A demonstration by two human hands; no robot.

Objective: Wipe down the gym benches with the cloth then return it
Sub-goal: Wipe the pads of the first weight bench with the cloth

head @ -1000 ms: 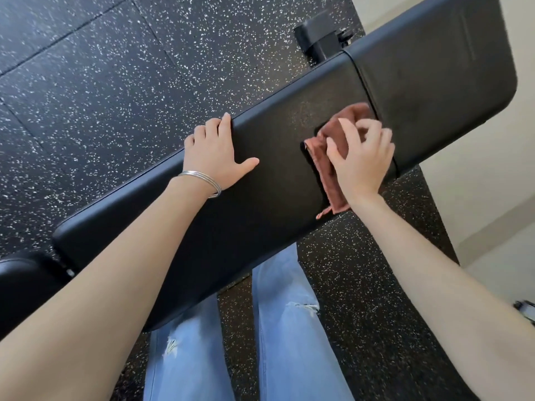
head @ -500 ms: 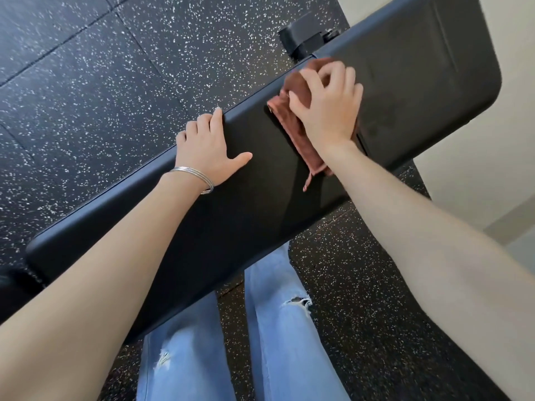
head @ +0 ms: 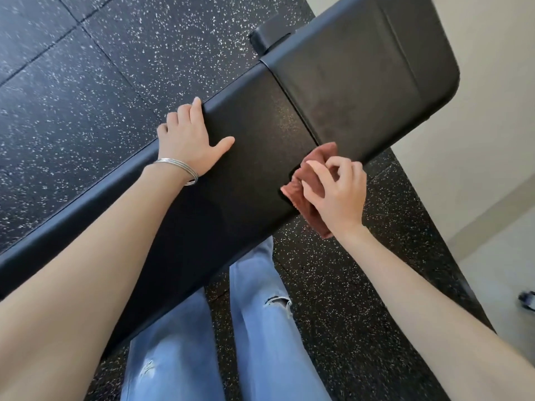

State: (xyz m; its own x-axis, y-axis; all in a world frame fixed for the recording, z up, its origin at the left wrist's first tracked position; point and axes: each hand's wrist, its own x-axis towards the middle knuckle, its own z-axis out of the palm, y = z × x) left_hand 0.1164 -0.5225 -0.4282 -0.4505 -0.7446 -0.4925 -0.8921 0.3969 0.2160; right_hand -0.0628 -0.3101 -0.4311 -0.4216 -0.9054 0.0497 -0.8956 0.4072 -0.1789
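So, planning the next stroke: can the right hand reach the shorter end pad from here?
Probably yes: the right hand, gripping the cloth, sits at the seam beside the end pad, nothing between.

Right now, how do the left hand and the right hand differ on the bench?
The left hand lies spread on the bench, fingers at its far edge; the right hand is at the near edge. The left hand holds nothing; the right hand's curled fingers grip the brown cloth. The left wrist wears a bracelet; the right shows none. Both touch the same bench.
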